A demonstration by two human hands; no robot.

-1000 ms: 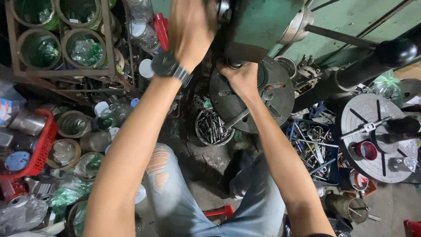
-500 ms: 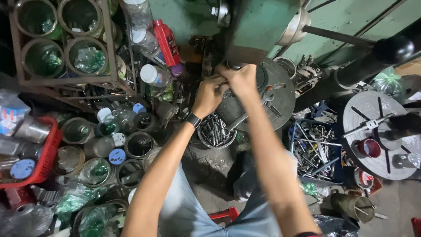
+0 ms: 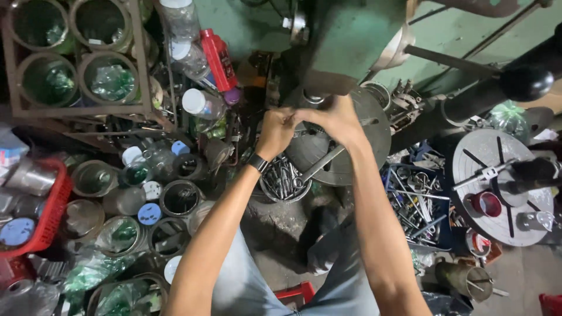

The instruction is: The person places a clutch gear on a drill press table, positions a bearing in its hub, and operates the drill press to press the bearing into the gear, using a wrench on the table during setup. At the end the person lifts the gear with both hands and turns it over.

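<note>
Far left of the frame there's a red basket [image 3: 50,225] and a pile of jars [image 3: 146,199], with a red bottle [image 3: 218,59] up top. None of that is in your way, just don't kick it.

Centre frame, your left hand [image 3: 275,131] is curled tight, fingers together, right under the green drill head [image 3: 351,41]. Can't tell what it's pinching, your knuckles hide it.

Your right hand [image 3: 338,122] touches the left one, fingers closed over the same spot just above the round table [image 3: 351,146]. Whatever you're working sits there, at the spindle.

A long wrench [image 3: 322,164] lies on the table just below your wrists, and a bowl of bits [image 3: 285,178] sits lower left of it.

I'd say keep both wrists steady and turn slow, so nothing slips into that bowl.

Right side there's a slotted faceplate [image 3: 497,187], well apart.
</note>
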